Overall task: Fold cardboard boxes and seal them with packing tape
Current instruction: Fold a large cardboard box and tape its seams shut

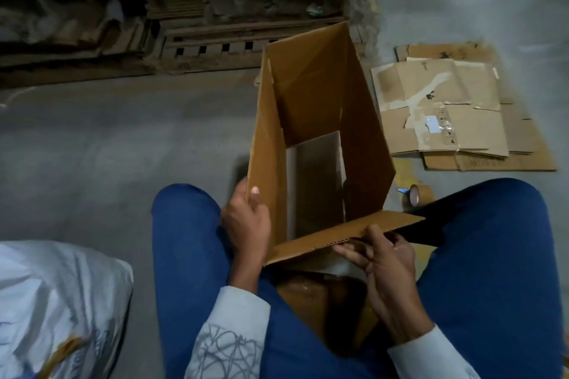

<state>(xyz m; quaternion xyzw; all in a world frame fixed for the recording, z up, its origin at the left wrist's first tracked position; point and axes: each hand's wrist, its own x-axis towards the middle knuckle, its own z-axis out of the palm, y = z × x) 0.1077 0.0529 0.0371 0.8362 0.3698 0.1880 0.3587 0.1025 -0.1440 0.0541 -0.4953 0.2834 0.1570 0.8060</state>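
A brown cardboard box [363,132] stands opened into a tube between my knees, and the grey floor shows through its far end. My left hand [246,221] grips the near corner of its left wall, thumb on the inside. My right hand [378,258] pinches the near flap [354,232] along its corrugated edge. A roll of brown packing tape [418,195] lies on the floor just right of the box, beside my right knee. Under my hands lies another brown cardboard piece [311,298], partly hidden.
Flattened cardboard sheets [462,120] are stacked on the floor to the right. A dark pile of old cardboard and pallets [191,40] runs along the back. A white sack [55,301] sits at my left. My knees in blue trousers [184,240] flank the box.
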